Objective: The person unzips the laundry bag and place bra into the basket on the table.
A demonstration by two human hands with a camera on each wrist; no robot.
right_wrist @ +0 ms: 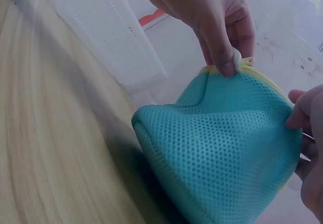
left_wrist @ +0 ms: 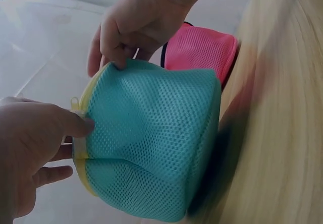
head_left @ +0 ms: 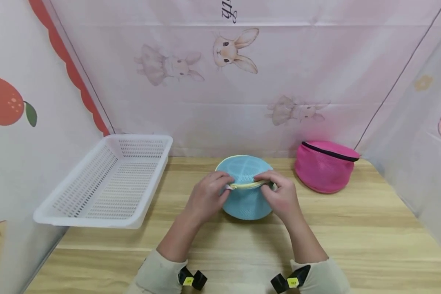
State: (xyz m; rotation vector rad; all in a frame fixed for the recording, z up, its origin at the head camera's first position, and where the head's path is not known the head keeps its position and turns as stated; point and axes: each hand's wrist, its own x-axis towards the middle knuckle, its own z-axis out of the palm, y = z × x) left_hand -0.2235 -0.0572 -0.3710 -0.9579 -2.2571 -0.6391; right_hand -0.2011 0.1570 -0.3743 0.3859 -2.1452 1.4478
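A blue mesh bag [head_left: 248, 204] with a yellow zipper stands on the table between the two hands. The left hand [head_left: 207, 196] pinches its zippered rim at the left, beside the zipper pull [left_wrist: 75, 103]. On the opposite side the right hand [head_left: 281, 194] pinches the same rim between thumb and fingers. In the left wrist view the bag [left_wrist: 146, 133] shows creased mesh, with the left hand [left_wrist: 35, 143] at the zipper end and the right hand [left_wrist: 141, 24] above. The right wrist view shows the left thumb on a whitish tab [right_wrist: 236, 59] by the zipper.
A white perforated basket [head_left: 150, 192] stands at the left of the wooden table [head_left: 242, 253]. At the back right sits a pink mesh bag [head_left: 323, 173] with a black zipper. Printed cloth walls [head_left: 220, 118] enclose the table at the back and sides.
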